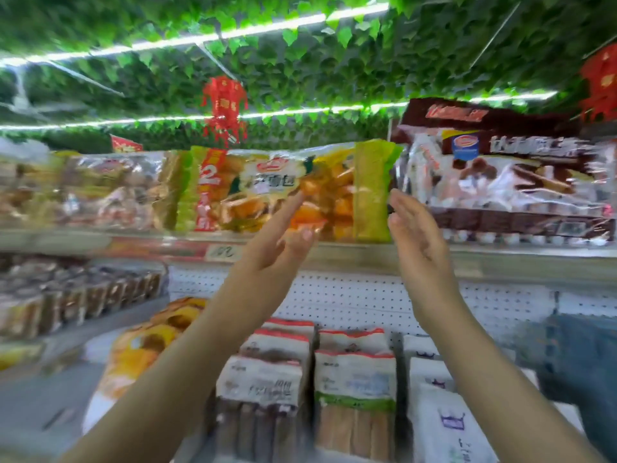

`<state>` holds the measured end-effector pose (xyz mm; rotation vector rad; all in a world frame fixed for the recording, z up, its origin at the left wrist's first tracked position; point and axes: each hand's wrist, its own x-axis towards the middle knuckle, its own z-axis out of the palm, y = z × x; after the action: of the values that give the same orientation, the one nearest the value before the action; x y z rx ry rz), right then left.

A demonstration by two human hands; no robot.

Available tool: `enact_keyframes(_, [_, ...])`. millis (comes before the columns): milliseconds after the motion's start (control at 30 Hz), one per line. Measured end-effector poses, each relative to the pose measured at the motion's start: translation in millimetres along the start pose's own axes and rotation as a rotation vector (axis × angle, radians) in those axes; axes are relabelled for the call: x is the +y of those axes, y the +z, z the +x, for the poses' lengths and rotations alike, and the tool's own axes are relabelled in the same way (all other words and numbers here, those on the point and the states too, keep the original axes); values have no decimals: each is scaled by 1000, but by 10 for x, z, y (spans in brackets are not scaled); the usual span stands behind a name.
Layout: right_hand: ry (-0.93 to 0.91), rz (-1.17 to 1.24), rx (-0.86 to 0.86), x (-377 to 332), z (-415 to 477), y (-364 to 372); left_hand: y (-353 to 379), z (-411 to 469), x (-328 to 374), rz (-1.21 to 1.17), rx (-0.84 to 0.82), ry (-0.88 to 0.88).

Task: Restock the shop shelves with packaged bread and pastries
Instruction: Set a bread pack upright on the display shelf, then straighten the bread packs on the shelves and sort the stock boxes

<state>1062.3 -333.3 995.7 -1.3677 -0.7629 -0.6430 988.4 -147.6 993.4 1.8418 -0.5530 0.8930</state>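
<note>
The yellow-green bread bag (pixel 267 192) lay lengthwise at the top shelf's (pixel 367 259) front edge. The left hand (pixel 277 242) and the right hand (pixel 417 235) each had a wide grip, fingers straight, holding nothing. The bag looked light, soft and slippery, so it was probably best held gently by both ends.

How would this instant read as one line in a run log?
left hand: open, at yellow bread bag | right hand: open, beside it | placement: on top shelf | contact: unclear

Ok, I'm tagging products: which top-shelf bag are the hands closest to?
The yellow-and-green bread bag in the middle: the left hand overlaps its front, the right hand is at its right end. The brown bag lies further right.
</note>
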Motion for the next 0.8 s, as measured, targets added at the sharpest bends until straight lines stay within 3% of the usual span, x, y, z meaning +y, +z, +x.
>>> enact_keyframes(467, [404,430,-215,-29,-1867,2312,-1675,-2016,-313,-62,239,-401])
enact_keyframes(800, [699,597,-475,183,-2967,3168,-2203,-3211,-429,15,447,-624])
